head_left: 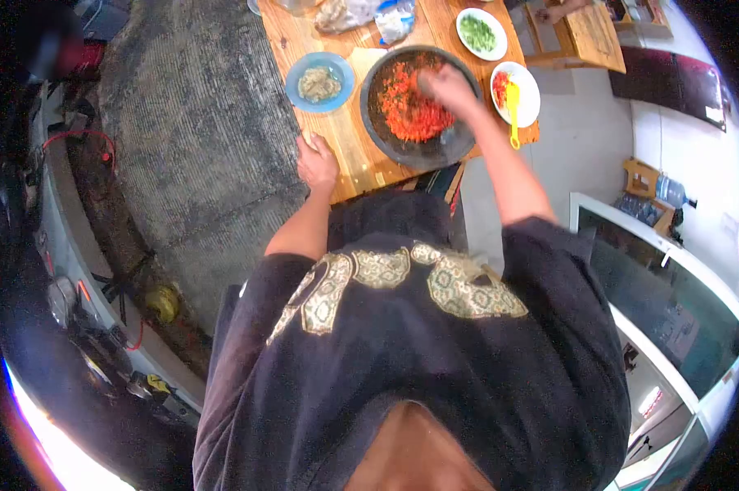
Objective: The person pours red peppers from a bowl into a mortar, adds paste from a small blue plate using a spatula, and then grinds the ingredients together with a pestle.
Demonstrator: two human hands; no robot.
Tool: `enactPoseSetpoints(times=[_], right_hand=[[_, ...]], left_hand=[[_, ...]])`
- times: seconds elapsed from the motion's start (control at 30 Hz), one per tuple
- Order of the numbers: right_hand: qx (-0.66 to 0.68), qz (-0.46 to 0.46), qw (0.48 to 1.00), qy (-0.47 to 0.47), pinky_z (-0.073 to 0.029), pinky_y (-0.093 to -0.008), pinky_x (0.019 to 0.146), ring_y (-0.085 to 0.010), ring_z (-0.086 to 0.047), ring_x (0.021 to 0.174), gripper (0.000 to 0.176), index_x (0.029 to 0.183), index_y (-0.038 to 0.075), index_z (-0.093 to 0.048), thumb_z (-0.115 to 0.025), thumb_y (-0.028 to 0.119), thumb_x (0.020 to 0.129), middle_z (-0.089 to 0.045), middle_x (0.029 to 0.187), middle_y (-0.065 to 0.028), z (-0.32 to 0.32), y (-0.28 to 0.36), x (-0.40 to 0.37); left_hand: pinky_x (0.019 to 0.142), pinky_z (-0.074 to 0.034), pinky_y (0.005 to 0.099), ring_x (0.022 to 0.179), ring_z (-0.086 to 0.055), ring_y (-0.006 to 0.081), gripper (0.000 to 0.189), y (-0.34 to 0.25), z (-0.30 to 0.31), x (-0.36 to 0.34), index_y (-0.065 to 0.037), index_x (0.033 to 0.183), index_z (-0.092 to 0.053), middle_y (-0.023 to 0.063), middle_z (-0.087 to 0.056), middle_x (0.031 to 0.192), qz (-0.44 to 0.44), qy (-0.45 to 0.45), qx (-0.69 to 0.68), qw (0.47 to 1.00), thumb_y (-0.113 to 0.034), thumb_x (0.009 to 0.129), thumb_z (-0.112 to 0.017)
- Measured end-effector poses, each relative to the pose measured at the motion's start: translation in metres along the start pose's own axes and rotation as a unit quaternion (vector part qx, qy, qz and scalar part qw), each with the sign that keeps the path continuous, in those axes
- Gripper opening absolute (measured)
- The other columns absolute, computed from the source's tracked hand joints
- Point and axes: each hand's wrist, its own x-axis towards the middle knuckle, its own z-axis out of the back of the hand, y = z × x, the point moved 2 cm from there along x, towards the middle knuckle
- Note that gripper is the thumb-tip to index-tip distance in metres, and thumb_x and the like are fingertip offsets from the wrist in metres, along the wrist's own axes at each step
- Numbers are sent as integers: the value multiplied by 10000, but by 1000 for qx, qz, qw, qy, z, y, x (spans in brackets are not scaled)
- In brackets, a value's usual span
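A wide, dark stone mortar (pixel 371 131) stands on the wooden table in front of me, with coarsely crushed red chili (pixel 410 117) spread inside it. My right hand (pixel 451 88) is closed over the mortar's bowl, wrapped round what looks like a stone pestle (pixel 425 83), mostly hidden by the fingers. At the table's left edge, my left hand (pixel 317 162) grips the wood with bent fingers. Just beyond that hand sits a blue bowl (pixel 291 88) holding a pale, greyish food (pixel 319 84).
On the wooden table (pixel 354 176), a white bowl of chopped greens (pixel 477 34) and a white bowl (pixel 531 92) with red pieces and a yellow spoon (pixel 513 106) stand right of the mortar. Plastic bags (pixel 395 20) lie behind. Another person's hand (pixel 552 14) shows at a farther table.
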Motion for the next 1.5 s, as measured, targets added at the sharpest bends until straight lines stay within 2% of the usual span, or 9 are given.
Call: enactPoseSetpoints(times=[0.1,0.5,0.57,1.17,1.23,1.3,1.43,1.47,1.5], right_hand=[[-188,121,971,-88,-491,-544,758,-450,-637,803,432,1085,61,-512,-548,415,840,-631,803,-299,-44,1,-58],[-143,78,981,-102,-506,-516,716,-434,-640,794,494,1124,42,-472,-543,450,854,-650,839,-260,-22,5,-24],[-32,-4,998,58,-489,-461,842,-438,-615,939,478,1067,4,-542,-541,410,814,-646,958,-268,0,0,23],[-78,78,985,-136,-521,-474,694,-379,-662,720,452,1103,15,-557,-561,373,827,-655,768,-236,-16,-11,2],[66,5,993,100,-525,-453,684,-378,-657,676,458,1063,16,-587,-543,410,834,-646,704,-223,-10,-31,37],[-104,145,968,-179,-523,-468,676,-396,-650,644,424,1094,33,-562,-538,384,857,-634,659,-217,-37,-27,-11],[-158,140,966,-150,-505,-501,695,-402,-650,715,448,1129,71,-500,-579,405,840,-650,770,-234,-19,-24,-14],[-46,114,988,-97,-491,-471,629,-342,-631,615,406,902,31,-564,-600,427,823,-638,698,-183,0,-33,19],[86,-28,986,139,-481,-421,662,-287,-629,678,447,750,7,-577,-623,449,794,-642,738,-163,23,-18,32]], left_hand=[[783,-422,542,887,-570,492,435,-3,3,-1,-20,1133,-477,301,-612,952,9,4,12,1000,-395,943,-365],[810,-432,528,910,-572,483,460,2,-2,0,-2,1159,-496,306,-611,967,3,-24,24,999,-388,938,-377],[817,-438,524,927,-575,478,492,4,0,-3,-1,1226,-474,310,-611,986,6,-11,23,1000,-390,939,-381],[791,-438,542,876,-587,492,474,-3,-3,0,-18,1159,-496,310,-622,918,1,-16,25,1000,-418,948,-355],[784,-438,546,864,-587,496,467,2,-3,0,-23,1156,-489,311,-623,897,-7,-28,17,999,-418,947,-351],[782,-436,549,858,-587,497,457,2,-8,7,-32,1163,-475,308,-625,894,-3,-25,17,1000,-415,947,-350],[784,-432,554,849,-585,504,457,-7,5,-3,-42,1188,-459,310,-625,891,17,9,9,1000,-412,947,-344],[787,-431,552,857,-584,503,459,-3,5,-7,-39,1187,-464,311,-623,899,9,8,12,1000,-412,946,-346],[790,-431,551,865,-582,502,461,-2,2,-5,-37,1185,-469,312,-622,908,0,-1,8,1000,-412,946,-347]])
